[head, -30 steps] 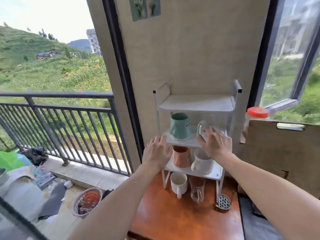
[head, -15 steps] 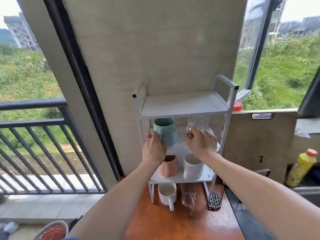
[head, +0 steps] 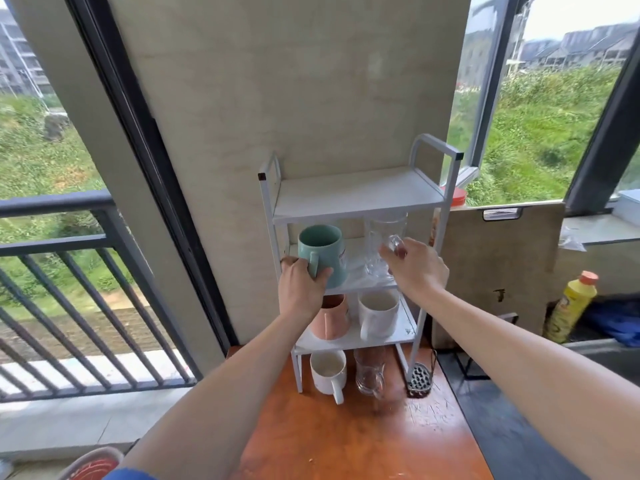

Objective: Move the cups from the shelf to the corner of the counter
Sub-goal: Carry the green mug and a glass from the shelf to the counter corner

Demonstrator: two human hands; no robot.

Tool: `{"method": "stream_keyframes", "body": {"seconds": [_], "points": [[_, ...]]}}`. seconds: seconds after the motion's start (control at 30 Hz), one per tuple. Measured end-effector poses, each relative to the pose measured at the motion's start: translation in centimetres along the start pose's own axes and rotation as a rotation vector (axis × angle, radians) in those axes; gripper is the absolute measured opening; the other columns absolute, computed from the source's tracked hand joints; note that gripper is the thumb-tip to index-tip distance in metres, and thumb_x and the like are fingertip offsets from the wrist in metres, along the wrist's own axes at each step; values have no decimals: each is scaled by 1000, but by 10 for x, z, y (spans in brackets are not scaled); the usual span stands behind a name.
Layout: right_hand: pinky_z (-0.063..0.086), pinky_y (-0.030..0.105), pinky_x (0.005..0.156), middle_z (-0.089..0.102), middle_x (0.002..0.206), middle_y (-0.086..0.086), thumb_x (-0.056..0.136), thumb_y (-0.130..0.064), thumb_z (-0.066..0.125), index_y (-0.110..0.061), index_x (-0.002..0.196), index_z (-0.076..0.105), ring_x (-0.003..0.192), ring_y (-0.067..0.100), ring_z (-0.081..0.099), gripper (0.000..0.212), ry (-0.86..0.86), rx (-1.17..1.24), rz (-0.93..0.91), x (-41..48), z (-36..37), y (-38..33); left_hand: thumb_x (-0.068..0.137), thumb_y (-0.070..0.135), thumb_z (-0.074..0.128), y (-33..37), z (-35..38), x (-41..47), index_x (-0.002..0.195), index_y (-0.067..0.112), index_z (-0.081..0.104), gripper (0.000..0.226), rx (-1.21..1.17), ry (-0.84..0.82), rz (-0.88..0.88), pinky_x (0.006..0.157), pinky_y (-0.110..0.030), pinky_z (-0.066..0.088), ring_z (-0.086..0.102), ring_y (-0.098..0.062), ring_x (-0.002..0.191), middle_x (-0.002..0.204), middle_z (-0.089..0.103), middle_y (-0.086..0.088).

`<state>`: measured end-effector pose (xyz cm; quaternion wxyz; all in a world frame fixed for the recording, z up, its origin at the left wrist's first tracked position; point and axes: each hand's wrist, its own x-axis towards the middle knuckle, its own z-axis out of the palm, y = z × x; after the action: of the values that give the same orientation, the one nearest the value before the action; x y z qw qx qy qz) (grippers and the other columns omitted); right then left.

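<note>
A white three-tier shelf [head: 360, 197] stands on the orange-brown counter [head: 346, 441] against the wall. On its middle tier sit a teal mug [head: 325, 249] and a clear glass mug [head: 382, 240]. My left hand [head: 299, 289] is wrapped around the teal mug's handle and lower side. My right hand [head: 417, 266] pinches the handle of the glass mug. The lower tier holds a pink cup [head: 330, 318], partly hidden by my left wrist, and a white cup [head: 377, 313]. Under the shelf stand a white mug [head: 327, 372] and another glass mug [head: 370, 374].
A metal sink strainer [head: 419, 377] lies by the shelf's right leg. A brown board [head: 498, 268] leans behind it, with a yellow bottle [head: 571, 306] further right. A black balcony railing [head: 69, 271] is on the left, and a red-and-white bowl [head: 91, 467] sits low on the floor.
My left hand has closed around the teal mug's handle, and my right hand has taken the glass mug's handle. The view has shifted right and closer.
</note>
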<state>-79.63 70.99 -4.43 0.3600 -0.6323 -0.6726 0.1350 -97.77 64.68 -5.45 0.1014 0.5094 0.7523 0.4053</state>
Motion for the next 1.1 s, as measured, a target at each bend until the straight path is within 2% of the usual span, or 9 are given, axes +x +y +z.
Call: {"method": "stream_keyframes", "body": {"seconds": [0.13,0.3,0.4,0.53,0.6,0.73,0.87,0.97,1.1], "points": [[45,32,64,62,68,0,77,-65,55,-22,55,48,66,24,60,49,-40,-11,20,-7,-7,0,76,33,75,3,-7,-12,92,3,62,37,-3,14,-20,70,-27,41,49,-18,77,111,51,-9],[43,32,69,44,99,-4,73,-58,67,-15,55,54,77,25,57,48,-52,48,29,-23,-22,5,69,30,80,7,-15,-32,84,2,65,35,-31,9,-45,68,-30,43,51,-20,75,110,52,-10],[41,34,65,57,85,1,71,-51,71,-14,54,44,70,23,55,48,-80,155,21,-38,-35,13,70,30,80,12,-19,-51,72,7,59,31,-27,22,-63,65,-27,40,50,-19,73,104,49,-7],[38,35,59,53,67,-2,70,-46,71,-16,54,39,63,21,52,47,-79,189,-22,-69,-63,34,68,32,80,24,-21,-83,58,14,47,39,-2,46,-36,62,-28,37,49,-18,68,99,48,-5],[41,35,63,59,78,-4,71,-46,72,-13,55,43,70,22,56,47,-69,179,-36,-85,-77,52,67,31,80,31,-17,-99,62,12,50,37,5,20,-5,63,-29,37,48,-19,70,98,48,-5],[40,32,75,60,125,-5,72,-40,75,-13,54,47,95,22,59,43,-5,118,-7,-114,-110,97,66,28,81,43,9,-133,81,6,65,31,6,-81,94,70,-26,39,46,-16,83,102,51,-8],[47,35,78,60,126,-6,70,-31,77,-10,53,49,94,18,61,39,69,58,15,-139,-152,153,65,29,82,64,55,-163,93,0,68,43,-11,-172,186,76,-24,37,43,-13,89,104,52,-8],[47,33,75,60,126,-7,69,-30,77,-15,51,45,93,17,62,41,114,-19,48,-154,-187,194,63,28,82,92,94,-181,87,1,70,38,-31,-263,245,72,-24,34,50,-19,94,100,53,-8],[47,35,78,59,127,-5,71,-29,76,-18,50,42,97,21,61,41,166,-110,118,-166,-232,252,63,26,82,142,154,-196,82,1,70,34,-93,-387,343,77,-30,45,56,-21,92,104,52,-9]]}}
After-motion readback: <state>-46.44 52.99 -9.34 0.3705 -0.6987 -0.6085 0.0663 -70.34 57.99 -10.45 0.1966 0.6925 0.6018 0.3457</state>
